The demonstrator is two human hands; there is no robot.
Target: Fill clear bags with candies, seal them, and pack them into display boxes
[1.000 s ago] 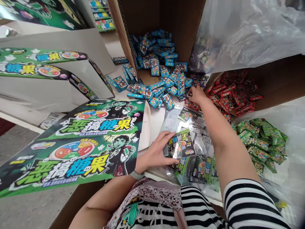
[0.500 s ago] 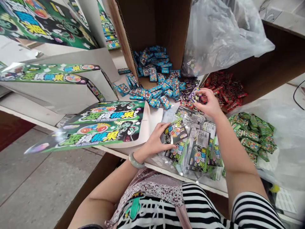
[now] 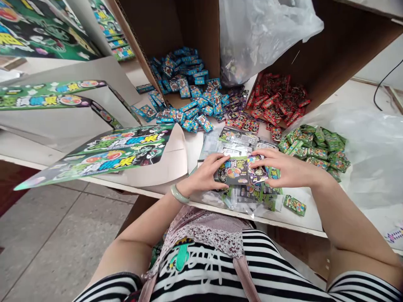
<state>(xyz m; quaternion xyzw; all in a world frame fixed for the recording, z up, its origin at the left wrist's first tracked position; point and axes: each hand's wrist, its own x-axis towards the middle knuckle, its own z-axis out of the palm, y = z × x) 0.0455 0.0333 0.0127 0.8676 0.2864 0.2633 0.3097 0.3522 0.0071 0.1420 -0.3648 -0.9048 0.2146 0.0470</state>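
My left hand [image 3: 208, 174] is closed on the left end of a dark printed card-like packet [image 3: 235, 171] with a green edge. In my right hand [image 3: 280, 167] is a small purple candy packet [image 3: 258, 174], pinched at its right side and meeting the dark packet's right end. Beneath both hands lie clear plastic bags [image 3: 245, 200] with similar dark and green printed pieces. One green candy packet [image 3: 295, 205] rests by itself right of the bags, below my right hand.
Blue candy packets [image 3: 192, 113] spill from a cardboard box. Purple packets [image 3: 234, 100], red packets [image 3: 280, 100] and green packets [image 3: 317, 147] lie in heaps. A plastic bag [image 3: 267, 33] hangs between boxes. Large printed cartons [image 3: 126, 155] stand at the left, one overhanging the table edge.
My right hand has come down and toward me from the purple heap, bringing a purple packet to the dark packet in my left hand. The view has shifted right.
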